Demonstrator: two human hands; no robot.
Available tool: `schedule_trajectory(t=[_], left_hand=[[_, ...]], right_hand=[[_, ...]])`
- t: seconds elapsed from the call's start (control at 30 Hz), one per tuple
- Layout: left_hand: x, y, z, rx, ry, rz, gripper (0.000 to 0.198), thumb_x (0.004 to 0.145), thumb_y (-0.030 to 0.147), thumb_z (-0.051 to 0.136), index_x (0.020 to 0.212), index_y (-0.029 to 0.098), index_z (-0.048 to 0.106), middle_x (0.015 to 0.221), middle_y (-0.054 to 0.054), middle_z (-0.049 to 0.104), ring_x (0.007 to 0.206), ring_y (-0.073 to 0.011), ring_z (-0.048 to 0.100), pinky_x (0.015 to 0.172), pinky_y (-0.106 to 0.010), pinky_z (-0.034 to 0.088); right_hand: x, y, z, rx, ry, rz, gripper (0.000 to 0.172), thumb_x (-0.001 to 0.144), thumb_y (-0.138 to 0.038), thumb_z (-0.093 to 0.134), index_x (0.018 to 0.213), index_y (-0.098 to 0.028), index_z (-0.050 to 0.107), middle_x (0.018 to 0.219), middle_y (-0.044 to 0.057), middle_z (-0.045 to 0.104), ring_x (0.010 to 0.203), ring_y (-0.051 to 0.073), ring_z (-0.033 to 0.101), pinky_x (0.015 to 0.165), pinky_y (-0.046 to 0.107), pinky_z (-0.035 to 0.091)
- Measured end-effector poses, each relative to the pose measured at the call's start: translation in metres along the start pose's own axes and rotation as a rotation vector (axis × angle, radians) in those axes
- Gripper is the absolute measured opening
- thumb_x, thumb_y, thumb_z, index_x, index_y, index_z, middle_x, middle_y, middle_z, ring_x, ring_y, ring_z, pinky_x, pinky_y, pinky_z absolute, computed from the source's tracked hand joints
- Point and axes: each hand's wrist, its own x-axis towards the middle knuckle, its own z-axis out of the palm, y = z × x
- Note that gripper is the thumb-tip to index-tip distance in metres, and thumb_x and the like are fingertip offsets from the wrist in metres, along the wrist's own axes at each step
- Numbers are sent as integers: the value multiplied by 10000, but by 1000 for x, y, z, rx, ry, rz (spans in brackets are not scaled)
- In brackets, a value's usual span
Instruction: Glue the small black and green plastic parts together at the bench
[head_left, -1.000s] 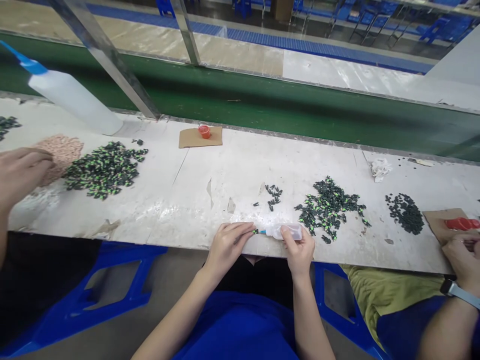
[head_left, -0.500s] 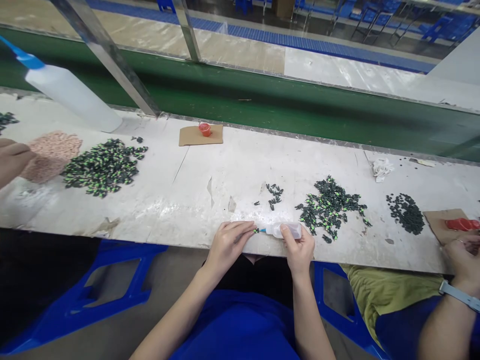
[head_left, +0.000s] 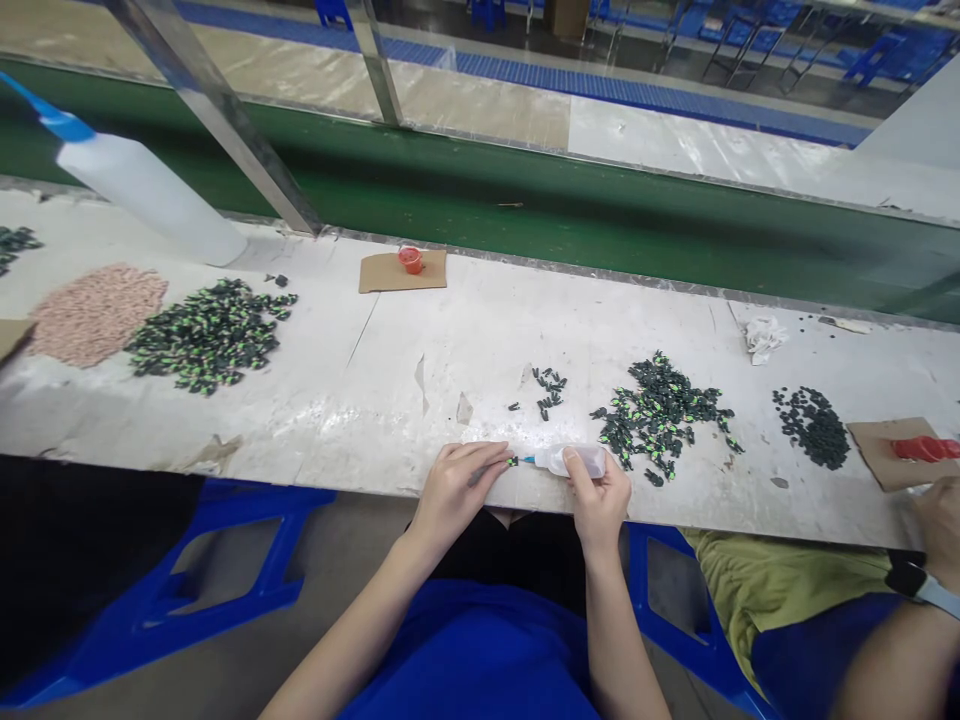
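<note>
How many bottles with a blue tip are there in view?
2. The small clear bottle is held in the right hand; the large white bottle is at the back left of the table. No other shows, and neither of these is hidden.

On my feed I am seeing a translucent whitish bottle (head_left: pixel 556 460) showing a blue tip (head_left: pixel 529 459), a part (head_left: pixel 513 462) showing black and green, and a black pile (head_left: pixel 664 405) speckled bright green. The surface (head_left: pixel 480 330) is looking patchy white, the cup (head_left: pixel 410 262) red, the cardboard (head_left: pixel 381 277) brown.
</note>
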Motion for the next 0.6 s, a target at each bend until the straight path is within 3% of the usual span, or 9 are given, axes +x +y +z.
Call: schedule_trajectory(t=[0.6], left_hand=[[1, 1, 0, 7, 8, 0, 163, 902, 288, 584, 983, 247, 720, 967, -30, 767, 919, -223, 714, 803, -376, 548]], right_hand=[[-2, -1, -1, -20, -25, -10, 343, 736, -431, 623, 542, -200, 460, 488, -53, 428, 483, 105, 395, 453, 228, 323]])
